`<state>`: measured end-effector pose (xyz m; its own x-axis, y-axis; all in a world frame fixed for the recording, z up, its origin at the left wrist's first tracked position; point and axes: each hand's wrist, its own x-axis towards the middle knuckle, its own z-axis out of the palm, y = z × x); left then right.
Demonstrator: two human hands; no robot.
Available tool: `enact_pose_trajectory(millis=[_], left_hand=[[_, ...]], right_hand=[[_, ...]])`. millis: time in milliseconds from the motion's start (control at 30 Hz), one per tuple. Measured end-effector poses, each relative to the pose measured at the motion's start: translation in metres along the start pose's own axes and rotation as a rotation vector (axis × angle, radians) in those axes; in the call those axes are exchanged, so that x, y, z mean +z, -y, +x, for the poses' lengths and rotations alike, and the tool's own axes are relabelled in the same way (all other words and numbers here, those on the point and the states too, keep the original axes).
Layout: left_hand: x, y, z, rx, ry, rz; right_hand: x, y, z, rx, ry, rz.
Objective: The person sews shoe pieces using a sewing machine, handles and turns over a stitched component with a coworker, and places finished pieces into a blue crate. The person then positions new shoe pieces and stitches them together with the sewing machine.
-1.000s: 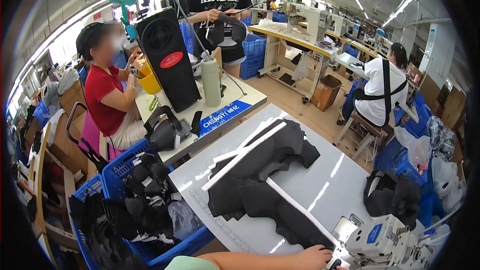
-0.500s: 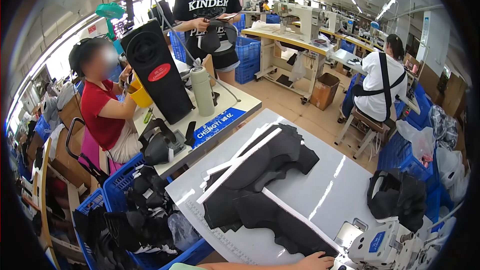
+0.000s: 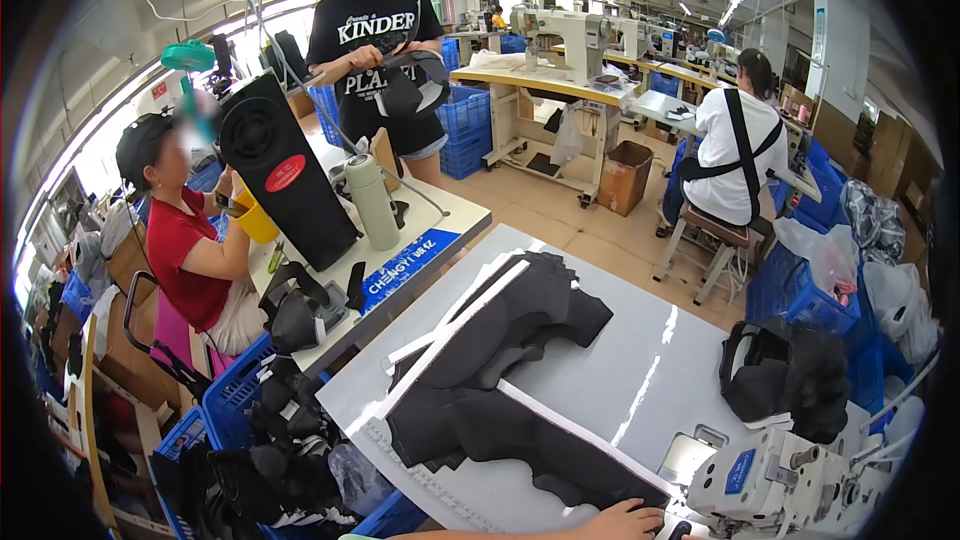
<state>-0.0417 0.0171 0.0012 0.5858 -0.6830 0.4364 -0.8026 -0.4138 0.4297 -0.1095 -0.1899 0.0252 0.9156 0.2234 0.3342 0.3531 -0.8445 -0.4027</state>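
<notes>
My left hand (image 3: 622, 520) is at the bottom edge, its fingers lying flat, open, on the near end of a black fabric piece (image 3: 560, 440) with a white strip along its edge. That end lies beside a white sewing machine (image 3: 750, 480). Further up the white tabletop (image 3: 400, 340) lies a stack of similar black cut pieces (image 3: 480, 330) with white edge strips. I do not see my right hand; the area below the machine is cut off by the frame.
A black bundle (image 3: 780, 375) sits behind the machine. At left, a blue crate (image 3: 240, 380) holds black pieces. The adjoining table bears a green flask (image 3: 370, 202) and a black machine housing (image 3: 285, 170). A standing person (image 3: 375, 50) holds a black piece; two others sit nearby.
The view has shifted slightly, so most things sit further left. My left hand stays on the black fabric piece. The standing person's hands and the black piece have moved up.
</notes>
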Motion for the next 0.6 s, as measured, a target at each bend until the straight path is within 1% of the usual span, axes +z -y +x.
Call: enact_pose_trajectory(millis=[267, 600], left_hand=[[0.0004, 0.0, -0.0004, -0.011, 0.02, 0.016], [-0.0018, 0.0014, -0.0001, -0.012, 0.044, -0.024]], right_hand=[[0.0022, -0.0054, -0.0021, 0.0, 0.047, -0.004], [0.0012, 0.0007, 0.0002, 0.065, 0.05, 0.013]])
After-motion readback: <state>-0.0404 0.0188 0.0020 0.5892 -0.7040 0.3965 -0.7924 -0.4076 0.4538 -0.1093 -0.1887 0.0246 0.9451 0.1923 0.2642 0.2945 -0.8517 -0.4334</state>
